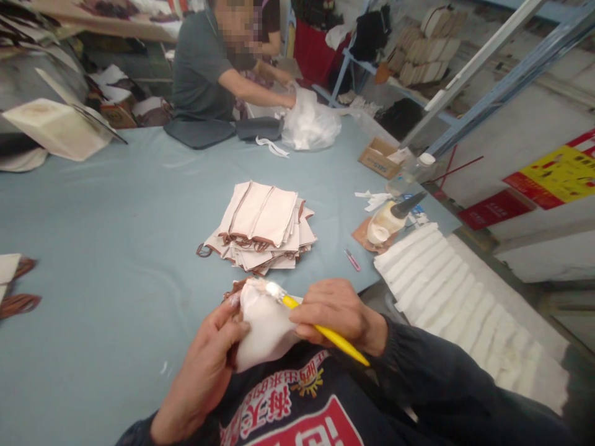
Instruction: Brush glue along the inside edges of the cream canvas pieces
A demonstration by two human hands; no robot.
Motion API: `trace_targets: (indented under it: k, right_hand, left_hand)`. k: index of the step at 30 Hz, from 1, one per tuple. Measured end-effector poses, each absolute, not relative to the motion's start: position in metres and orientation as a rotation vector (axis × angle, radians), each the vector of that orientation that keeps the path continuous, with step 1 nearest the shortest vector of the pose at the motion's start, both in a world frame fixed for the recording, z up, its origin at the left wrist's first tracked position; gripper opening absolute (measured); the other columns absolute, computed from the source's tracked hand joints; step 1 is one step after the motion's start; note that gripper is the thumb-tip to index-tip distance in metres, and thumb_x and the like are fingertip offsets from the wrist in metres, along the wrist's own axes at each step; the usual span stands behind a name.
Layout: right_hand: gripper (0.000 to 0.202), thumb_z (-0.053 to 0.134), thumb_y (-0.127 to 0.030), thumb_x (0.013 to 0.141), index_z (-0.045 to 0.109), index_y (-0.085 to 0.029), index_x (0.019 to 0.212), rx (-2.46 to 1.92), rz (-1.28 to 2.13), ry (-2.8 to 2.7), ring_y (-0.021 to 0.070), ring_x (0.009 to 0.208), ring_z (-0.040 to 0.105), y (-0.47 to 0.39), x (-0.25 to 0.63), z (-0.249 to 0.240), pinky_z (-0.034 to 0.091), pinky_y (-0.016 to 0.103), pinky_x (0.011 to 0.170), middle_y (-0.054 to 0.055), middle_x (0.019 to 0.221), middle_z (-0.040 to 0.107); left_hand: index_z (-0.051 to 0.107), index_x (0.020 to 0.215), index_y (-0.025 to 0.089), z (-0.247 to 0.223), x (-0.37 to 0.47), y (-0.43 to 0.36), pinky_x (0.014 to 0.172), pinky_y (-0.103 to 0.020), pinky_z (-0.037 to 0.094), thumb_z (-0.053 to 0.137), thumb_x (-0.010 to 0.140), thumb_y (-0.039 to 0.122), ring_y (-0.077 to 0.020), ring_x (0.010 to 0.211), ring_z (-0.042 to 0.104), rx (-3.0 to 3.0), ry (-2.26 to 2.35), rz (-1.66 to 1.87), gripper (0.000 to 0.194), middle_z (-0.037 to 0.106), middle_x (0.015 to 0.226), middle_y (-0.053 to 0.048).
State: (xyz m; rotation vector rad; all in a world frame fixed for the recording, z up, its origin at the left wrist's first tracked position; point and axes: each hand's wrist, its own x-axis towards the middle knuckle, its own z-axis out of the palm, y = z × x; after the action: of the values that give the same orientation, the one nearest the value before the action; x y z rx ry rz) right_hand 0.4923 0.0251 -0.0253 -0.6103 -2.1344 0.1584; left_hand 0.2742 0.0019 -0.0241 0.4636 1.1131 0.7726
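My left hand [209, 347] grips a white fabric piece [264, 328] with a brown edge, held up near my chest. Its fingers are closed on the left side of the piece. In my right hand [337, 313] is a yellow-handled brush [334, 337], its white-coated tip touching the top edge of the piece. Just beyond my hands lies a stack of pale fabric pieces [260, 214] with brown trim and loops. A small pink tool [352, 260], perhaps thread snips, rests to the right of the stack.
A glue-smeared container [381, 226] stands at the right table edge, near a cardboard box [382, 158] and a clear jar [416, 170]. White padded strips [455, 303] lie at right. Across the table, a co-worker [204, 68] handles a clear plastic bag [309, 124].
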Motion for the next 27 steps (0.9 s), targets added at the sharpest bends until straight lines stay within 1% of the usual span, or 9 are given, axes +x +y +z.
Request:
trace_targets:
  k: [3,6,8,11,16,19,21,23,27]
  right_hand:
    - [0.021,0.052,-0.030,0.103,0.066,-0.018,0.093,-0.677,0.202,-2.079,0.0133,0.048,0.053,0.021,0.504,-0.025,0.041,0.028,0.048,-0.001,0.060,0.062]
    - [0.020,0.053,-0.033,0.103,0.066,-0.020,0.093,-0.705,0.242,-1.989,0.0132,0.048,0.055,0.016,0.508,-0.020,0.042,0.028,0.048,-0.001,0.060,0.063]
    - [0.022,0.052,-0.034,0.103,0.066,-0.021,0.092,-0.728,0.257,-1.946,0.0127,0.046,0.054,0.014,0.506,-0.016,0.042,0.028,0.048,-0.002,0.058,0.062]
    - [0.024,0.051,-0.033,0.104,0.065,-0.022,0.089,-0.730,0.262,-1.933,0.0121,0.045,0.055,0.016,0.499,-0.014,0.043,0.027,0.047,-0.002,0.057,0.063]
    - [0.022,0.055,-0.033,0.103,0.067,-0.021,0.089,-0.715,0.280,-1.841,0.0119,0.056,0.066,0.031,0.486,-0.015,0.053,0.024,0.055,0.000,0.067,0.072]
    - [0.024,0.053,-0.035,0.104,0.067,-0.022,0.089,-0.800,0.302,-1.778,0.0127,0.060,0.069,0.032,0.487,-0.009,0.055,0.025,0.058,0.001,0.071,0.074]
    - [0.028,0.050,-0.037,0.105,0.067,-0.023,0.087,-0.885,0.331,-1.734,0.0136,0.059,0.069,0.026,0.494,-0.002,0.055,0.027,0.058,0.001,0.069,0.073]
    - [0.030,0.049,-0.037,0.105,0.067,-0.024,0.085,-0.936,0.376,-1.716,0.0138,0.056,0.066,0.020,0.503,0.005,0.053,0.028,0.056,0.001,0.066,0.071]
    - [0.028,0.052,-0.032,0.103,0.066,-0.022,0.081,-0.906,0.440,-1.974,0.0112,0.053,0.062,0.023,0.509,0.010,0.049,0.025,0.053,-0.001,0.065,0.070]
  left_hand:
    - [0.064,0.131,0.018,-0.026,0.278,0.005,0.049,-0.018,0.045,0.079,0.064,0.020,-0.0122,0.058,0.061,0.449,1.105,0.759,0.069,0.078,0.092,-0.004]
    - [0.068,0.123,0.016,-0.026,0.281,0.008,0.049,-0.018,0.045,0.079,0.063,0.021,-0.0119,0.058,0.061,0.480,1.079,0.742,0.061,0.078,0.093,-0.005]
    - [0.071,0.118,0.015,-0.027,0.283,0.009,0.052,-0.020,0.048,0.080,0.064,0.023,-0.0149,0.063,0.065,0.504,1.054,0.709,0.055,0.079,0.093,-0.006]
    - [0.072,0.115,0.016,-0.029,0.286,0.007,0.056,-0.020,0.051,0.080,0.067,0.024,-0.0193,0.074,0.071,0.530,1.016,0.669,0.050,0.079,0.095,-0.007]
    - [0.074,0.114,0.017,-0.032,0.293,0.005,0.063,-0.022,0.052,0.081,0.066,0.020,-0.0223,0.083,0.073,0.522,0.966,0.658,0.049,0.081,0.097,-0.007]
    - [0.074,0.117,0.017,-0.031,0.292,0.005,0.066,-0.024,0.054,0.082,0.069,0.026,-0.0237,0.084,0.074,0.511,0.968,0.668,0.050,0.081,0.098,-0.008]
    - [0.074,0.118,0.017,-0.031,0.289,0.005,0.065,-0.025,0.054,0.082,0.072,0.033,-0.0244,0.083,0.074,0.520,0.980,0.662,0.050,0.081,0.099,-0.009]
    - [0.074,0.118,0.017,-0.032,0.286,0.004,0.064,-0.025,0.054,0.083,0.073,0.035,-0.0243,0.083,0.073,0.527,0.990,0.654,0.050,0.081,0.100,-0.009]
    - [0.072,0.121,0.019,-0.036,0.284,0.002,0.065,-0.024,0.053,0.082,0.071,0.028,-0.0223,0.081,0.073,0.532,0.982,0.633,0.052,0.080,0.099,-0.008]
